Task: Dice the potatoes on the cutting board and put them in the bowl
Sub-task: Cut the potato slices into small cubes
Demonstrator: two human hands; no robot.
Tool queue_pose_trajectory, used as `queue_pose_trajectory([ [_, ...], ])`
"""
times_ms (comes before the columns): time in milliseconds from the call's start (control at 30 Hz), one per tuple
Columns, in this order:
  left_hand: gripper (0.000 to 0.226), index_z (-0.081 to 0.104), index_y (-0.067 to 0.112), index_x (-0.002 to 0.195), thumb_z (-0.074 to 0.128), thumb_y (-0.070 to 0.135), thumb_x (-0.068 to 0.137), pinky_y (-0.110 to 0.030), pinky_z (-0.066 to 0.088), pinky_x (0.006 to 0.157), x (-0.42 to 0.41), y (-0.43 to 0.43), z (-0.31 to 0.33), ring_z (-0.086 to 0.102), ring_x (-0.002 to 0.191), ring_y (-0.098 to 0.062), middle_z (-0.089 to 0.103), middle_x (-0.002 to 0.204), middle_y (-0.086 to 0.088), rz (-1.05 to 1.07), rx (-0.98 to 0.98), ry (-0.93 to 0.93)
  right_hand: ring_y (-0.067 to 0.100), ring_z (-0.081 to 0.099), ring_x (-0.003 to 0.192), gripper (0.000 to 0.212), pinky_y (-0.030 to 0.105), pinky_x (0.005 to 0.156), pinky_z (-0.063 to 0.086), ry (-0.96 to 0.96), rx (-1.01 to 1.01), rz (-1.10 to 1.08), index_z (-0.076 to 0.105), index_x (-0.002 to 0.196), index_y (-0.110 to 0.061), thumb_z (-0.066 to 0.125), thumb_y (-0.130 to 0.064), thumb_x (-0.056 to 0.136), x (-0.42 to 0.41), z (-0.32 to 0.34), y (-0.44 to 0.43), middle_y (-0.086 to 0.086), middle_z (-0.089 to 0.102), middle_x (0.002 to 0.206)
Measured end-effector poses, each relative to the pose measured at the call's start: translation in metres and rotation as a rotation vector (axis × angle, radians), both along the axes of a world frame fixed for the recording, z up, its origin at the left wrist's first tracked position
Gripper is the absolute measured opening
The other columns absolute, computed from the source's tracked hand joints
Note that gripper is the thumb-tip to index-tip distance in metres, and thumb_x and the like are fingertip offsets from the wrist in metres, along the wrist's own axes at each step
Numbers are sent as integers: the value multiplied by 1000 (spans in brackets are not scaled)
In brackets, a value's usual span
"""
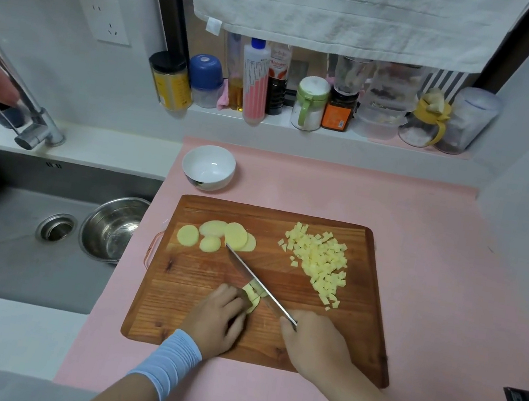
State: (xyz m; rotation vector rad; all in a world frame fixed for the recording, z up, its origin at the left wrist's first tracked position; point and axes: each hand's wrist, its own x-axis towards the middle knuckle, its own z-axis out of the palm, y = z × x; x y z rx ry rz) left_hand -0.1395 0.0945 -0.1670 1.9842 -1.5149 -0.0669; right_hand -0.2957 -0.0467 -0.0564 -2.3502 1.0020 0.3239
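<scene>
The left hand (216, 321) is curled over a potato piece (253, 297) near the front of the board (356, 336), fingertips bent down on it to pin it. The right hand (313, 343) is closed round the handle of a knife (257, 282). The handle itself is hidden in the grip. The blade runs diagonally away from the person and lies against the piece just beside the left fingertips, its tip reaching towards the slices (216, 236). The piece seems to be already scored into strips, though the hand covers most of it.

The step in hand looks like the dicing itself, roughly midway. A pile of dice (319, 261) lies on the right half of the board, and about five round slices sit uncut at its far left. The bowl (208, 167) stands on the pink table (442, 228) just beyond the board's far left corner, and it holds no potato.

The next move probably calls for straight cuts across the pinned piece, with the left fingertips tucked back and creeping away from the edge as it shortens. After that the slices need stacking and cutting the same way. Then all the dice must be gathered and carried past the far edge to the bowl without scattering.

To the left, a steel bowl (111, 228) sits in the sink (6, 246).
</scene>
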Motion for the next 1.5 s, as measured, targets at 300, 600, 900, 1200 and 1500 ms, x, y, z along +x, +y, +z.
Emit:
queue_pose_trajectory([
  [300, 12, 64, 11, 105, 57, 9, 96, -28, 48, 85, 28, 15, -1, 59, 92, -21, 60, 107, -1, -107, 10, -41, 15, 59, 69, 40, 30, 54, 39, 27, 26, 1, 46, 65, -28, 44, -40, 104, 3, 3, -7, -8, 59, 70],
  [600, 11, 65, 14, 95, 65, 22, 88, -24, 45, 73, 13, 7, 7, 53, 89, -17, 59, 100, 2, -67, -3, -138, 10, 52, 62, 40, 26, 52, 37, 0, 0, 14, 45, 65, -29, 44, -37, 104, 3, 2, -3, -8, 56, 69],
  [900, 8, 70, 12, 88, 65, 14, 84, -29, 50, 74, -3, -10, -2, 54, 85, -19, 64, 93, 0, 44, -65, -144, 20, 66, 83, 24, 32, 69, 47, -64, -198, 131, 62, 106, -29, 40, -38, 104, -5, 2, 20, -4, 69, 88],
  [1200, 14, 73, 10, 100, 65, 12, 89, -31, 52, 85, -2, -10, -4, 63, 92, -24, 67, 102, -1, 41, -98, -78, 19, 67, 84, 25, 31, 66, 44, -37, -203, 145, 62, 118, -30, 40, -34, 105, -14, 0, 22, -4, 71, 92],
  [1500, 8, 67, 11, 81, 66, 12, 89, -27, 49, 72, -2, -11, -5, 52, 78, -18, 61, 89, 2, 53, -106, -90, 19, 65, 76, 26, 34, 69, 53, -3, -79, 89, 60, 89, -25, 41, -35, 104, -2, -8, 11, -6, 64, 77],
])
